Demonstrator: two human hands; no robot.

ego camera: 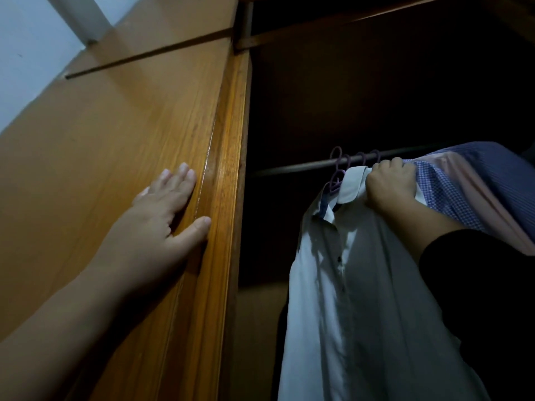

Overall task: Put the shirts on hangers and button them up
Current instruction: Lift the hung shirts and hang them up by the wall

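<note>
While gripped, white shirt (362, 285) at rail (304, 166).

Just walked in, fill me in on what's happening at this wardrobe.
A person is hanging shirts in an open wardrobe. The right hand has a grip on the top of a white shirt, up by the rail, where purple hanger hooks are looped over. The white shirt's front looks buttoned. A checked shirt, a pink one and a dark striped one hang bunched just behind it. The left hand rests flat on the wooden wardrobe door.
</note>
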